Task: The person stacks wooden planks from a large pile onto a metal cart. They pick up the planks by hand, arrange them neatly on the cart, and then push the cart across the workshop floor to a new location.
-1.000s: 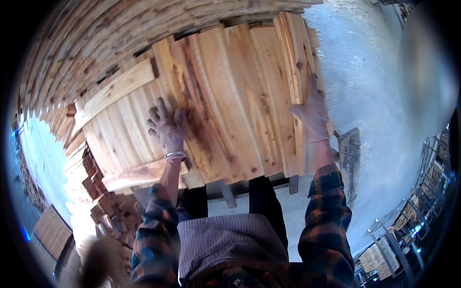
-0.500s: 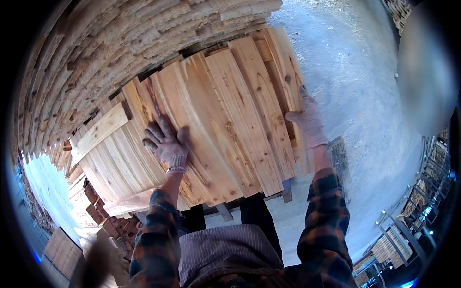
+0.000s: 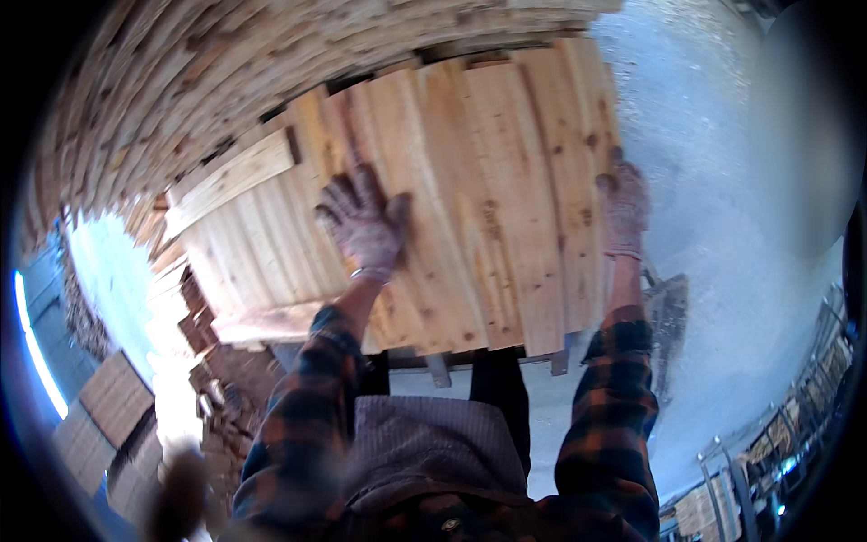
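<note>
A row of knotty wooden boards lies side by side in front of me. My left hand, in a worn pale work glove with dark fingertips, rests flat on the boards with its fingers spread. At the row's right edge, my right hand, gloved the same way, holds the outermost board. Its thumb lies over the top by the edge, while the other fingers run along the outer side, partly hidden. The boards sit close together, their far ends slightly uneven.
Beyond the boards rises a long stack of rough timber. Narrower planks with a crosspiece lie at the left. Wood offcuts are piled lower left, and metal racks stand lower right. Pale floor stretches along the right.
The outermost board now lies against its neighbour, closing the gap between them, with my right hand at its edge. My left hand stays flat. The whole view has shifted and turned slightly.
</note>
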Tool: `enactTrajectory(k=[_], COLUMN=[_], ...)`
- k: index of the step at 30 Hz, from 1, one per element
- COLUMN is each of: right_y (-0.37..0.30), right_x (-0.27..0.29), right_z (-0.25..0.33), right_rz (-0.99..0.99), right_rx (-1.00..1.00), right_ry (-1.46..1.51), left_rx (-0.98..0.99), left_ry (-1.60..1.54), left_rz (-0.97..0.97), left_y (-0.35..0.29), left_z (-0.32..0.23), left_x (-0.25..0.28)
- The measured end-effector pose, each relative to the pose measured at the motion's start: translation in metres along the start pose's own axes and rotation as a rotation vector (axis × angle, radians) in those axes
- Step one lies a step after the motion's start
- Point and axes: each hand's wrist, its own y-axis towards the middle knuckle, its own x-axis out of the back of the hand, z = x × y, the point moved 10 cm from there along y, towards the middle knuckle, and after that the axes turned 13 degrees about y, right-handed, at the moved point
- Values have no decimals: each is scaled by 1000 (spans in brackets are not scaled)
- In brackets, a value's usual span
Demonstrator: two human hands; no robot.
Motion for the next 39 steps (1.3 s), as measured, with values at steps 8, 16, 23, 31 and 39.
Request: enactTrajectory(k=[8,16,23,31,39], right_y=[-105,-234,-394,-368,-399], right_x=[-148,-17,-2,-60,-53], right_z=[73,87,-35,-56,-18], right_rz=[236,-320,-635,-887,-382], right_rx=[-113,-329,-349,-646,-282], right_ry=[-1255,451,711,816,-342], left_rx=[25,-166,-61,-41,-14], left_ry=[-106,-671,-94,-85,-93], left_rz=[-157,-423,-204,-111,-89], left_y=[4,-57,-106,-107,-107], left_z=[23,159,189,194,194], left_x=[4,11,-99,-105,-105])
